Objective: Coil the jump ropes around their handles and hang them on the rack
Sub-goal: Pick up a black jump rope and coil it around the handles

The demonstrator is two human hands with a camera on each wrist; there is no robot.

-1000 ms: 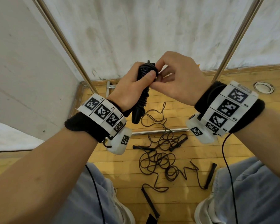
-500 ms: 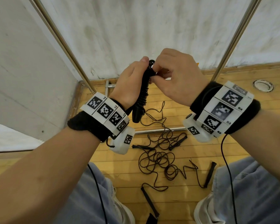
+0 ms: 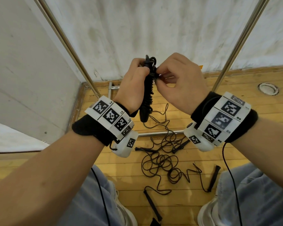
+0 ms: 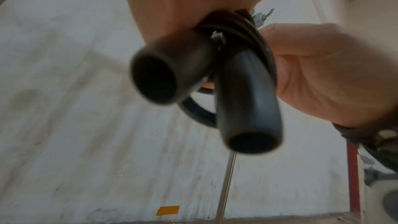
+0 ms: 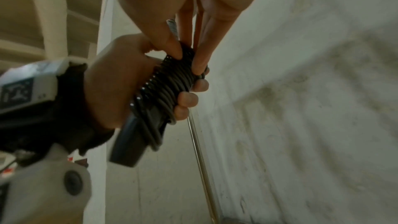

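Note:
My left hand [image 3: 134, 82] grips a black jump rope bundle [image 3: 148, 93], its cord coiled tightly round the two handles held upright at chest height. The handles' open ends [image 4: 249, 122] point down in the left wrist view. My right hand [image 3: 175, 79] pinches the cord at the top of the coil [image 5: 181, 74] with thumb and fingertips. Below on the wooden floor lie more black jump ropes [image 3: 163, 162] in a loose tangle, with handles [image 3: 213, 177] scattered around it. The rack's metal poles [image 3: 69, 44] rise at left and right [image 3: 240, 41].
A white wall stands right behind the rack. The rack's base bar [image 3: 158, 133] crosses the floor under my hands. A round floor fitting [image 3: 268, 88] sits at the right. My knees and white shoes [image 3: 209, 211] flank the tangle. An orange tape patch [image 4: 168, 210] marks the wall.
The bundle has risen slightly and turned more upright. My right fingers shifted from the top end of the coil to pinch the cord on its right side.

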